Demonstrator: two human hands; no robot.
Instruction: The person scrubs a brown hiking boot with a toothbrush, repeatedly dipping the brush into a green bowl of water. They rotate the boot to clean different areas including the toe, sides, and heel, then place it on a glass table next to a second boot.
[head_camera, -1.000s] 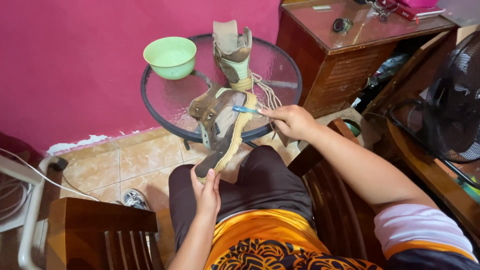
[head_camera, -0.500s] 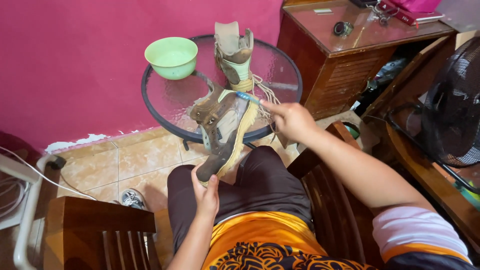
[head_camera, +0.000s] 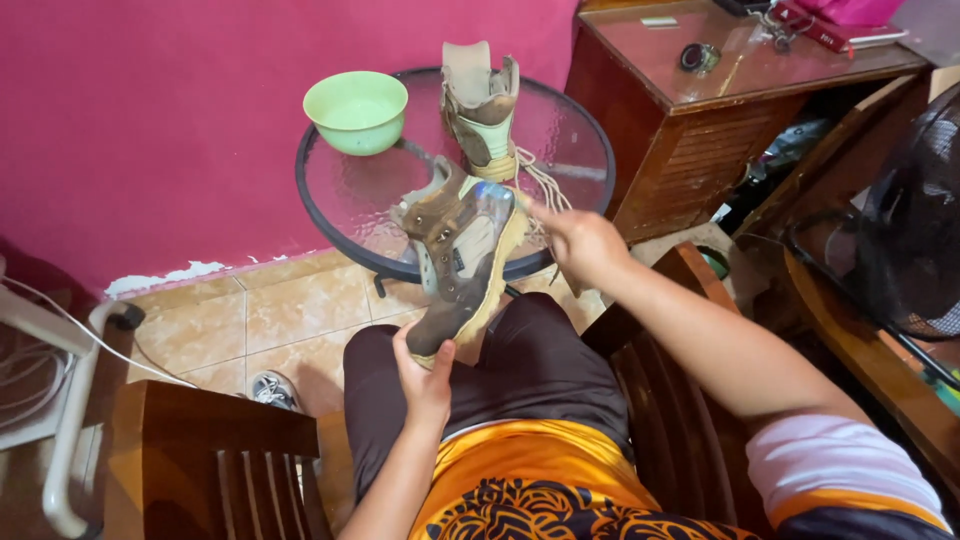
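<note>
I sit with a worn brown boot (head_camera: 455, 260) tilted over my knees, its tan sole to the right. My left hand (head_camera: 425, 375) grips it by the toe from below. My right hand (head_camera: 580, 240) is at the boot's ankle end, fingers closed on what looks like a small blue brush (head_camera: 497, 196) pressed against the upper. The matching boot (head_camera: 480, 110) stands upright on the round glass table (head_camera: 310, 215), its laces hanging loose. A light green bowl (head_camera: 355, 110) sits on the table's left side.
A wooden cabinet (head_camera: 690, 140) with small items on top stands right of the table. A dark fan (head_camera: 910, 240) is at far right. A wooden chair (head_camera: 215, 450) stands at lower left, a sneaker (head_camera: 270, 390) lies on the tiled floor, and white tubing with cables (head_camera: 70, 400) runs along the left edge.
The boot has turned so more of its side and opening face me. My right hand shifted slightly along the ankle end with the brush. My left hand kept its grip on the toe.
</note>
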